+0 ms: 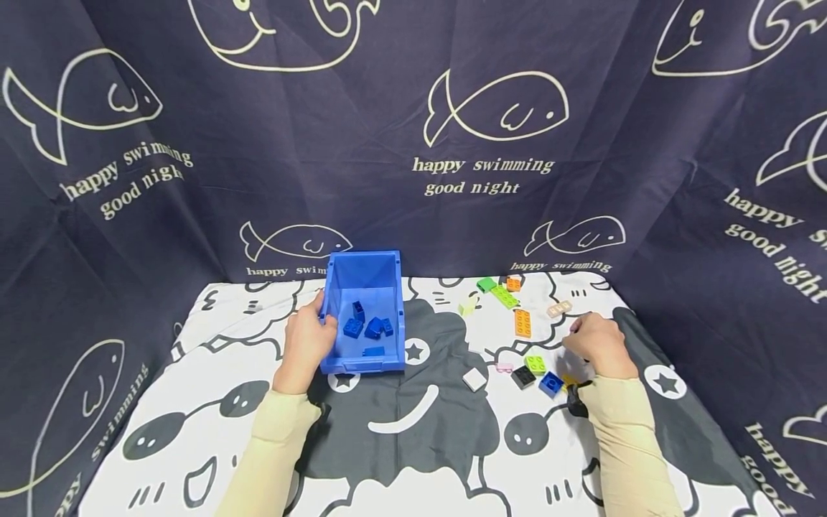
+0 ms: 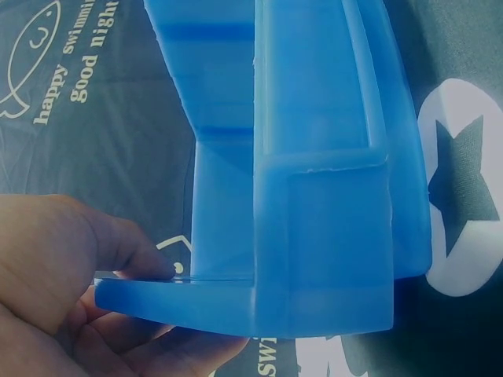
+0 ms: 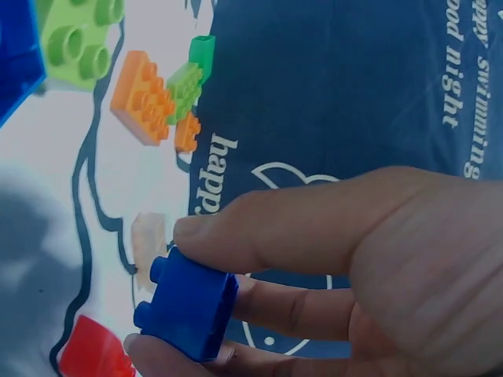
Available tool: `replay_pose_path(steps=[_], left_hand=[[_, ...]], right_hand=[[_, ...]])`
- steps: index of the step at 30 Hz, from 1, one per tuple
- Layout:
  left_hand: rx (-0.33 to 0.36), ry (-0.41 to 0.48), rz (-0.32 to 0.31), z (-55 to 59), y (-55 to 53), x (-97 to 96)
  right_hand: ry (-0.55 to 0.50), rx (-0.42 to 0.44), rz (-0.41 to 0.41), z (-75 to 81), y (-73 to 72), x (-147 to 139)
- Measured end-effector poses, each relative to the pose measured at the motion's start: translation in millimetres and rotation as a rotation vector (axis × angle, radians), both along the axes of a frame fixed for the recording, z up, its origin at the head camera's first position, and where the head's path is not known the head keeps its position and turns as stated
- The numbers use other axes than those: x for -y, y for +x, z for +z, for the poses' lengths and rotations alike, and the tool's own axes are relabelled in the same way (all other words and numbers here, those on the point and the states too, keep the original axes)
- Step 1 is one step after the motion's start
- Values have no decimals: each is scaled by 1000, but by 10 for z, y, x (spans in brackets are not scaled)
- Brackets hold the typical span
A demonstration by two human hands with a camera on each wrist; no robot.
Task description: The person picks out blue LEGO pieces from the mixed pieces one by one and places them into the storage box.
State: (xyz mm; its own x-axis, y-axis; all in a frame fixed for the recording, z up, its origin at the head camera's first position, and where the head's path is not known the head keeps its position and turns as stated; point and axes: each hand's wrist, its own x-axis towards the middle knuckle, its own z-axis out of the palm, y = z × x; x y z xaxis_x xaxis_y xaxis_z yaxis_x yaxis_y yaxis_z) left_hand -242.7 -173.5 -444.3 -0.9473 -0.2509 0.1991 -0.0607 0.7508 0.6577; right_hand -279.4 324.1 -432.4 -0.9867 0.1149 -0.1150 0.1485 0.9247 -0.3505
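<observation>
A blue plastic bin [image 1: 365, 271] stands near the back of the cloth, with several blue toy bricks [image 1: 353, 328] lying inside. My left hand [image 1: 306, 343] grips the bin's left wall, thumb on the inner side and fingers beneath in the left wrist view. Over at the right, my right hand [image 1: 597, 343] pinches a blue toy brick [image 3: 189, 305] between thumb and fingers. That brick is hidden by the hand in the head view. Close below it in the right wrist view lie a red brick [image 3: 96, 349] and a pale beige brick [image 3: 149, 250].
Loose bricks lie right of the bin: white [image 1: 474, 380], black [image 1: 523, 377], another blue brick [image 1: 552, 384], lime [image 1: 535, 364] and pink [image 1: 504, 368]. Farther back are an orange brick [image 1: 522, 323] and a green brick [image 1: 486, 285]. A dark curtain [image 1: 388, 143] encloses the back and sides.
</observation>
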Motion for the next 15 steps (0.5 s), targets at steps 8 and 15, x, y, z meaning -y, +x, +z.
replay_pose_path(steps=[8, 15], left_hand=[[7, -1, 5, -3, 1, -7], [-4, -3, 1, -12, -5, -1]], right_hand=[[-24, -96, 7, 6, 16, 62], [-43, -138, -5, 103, 31, 154]])
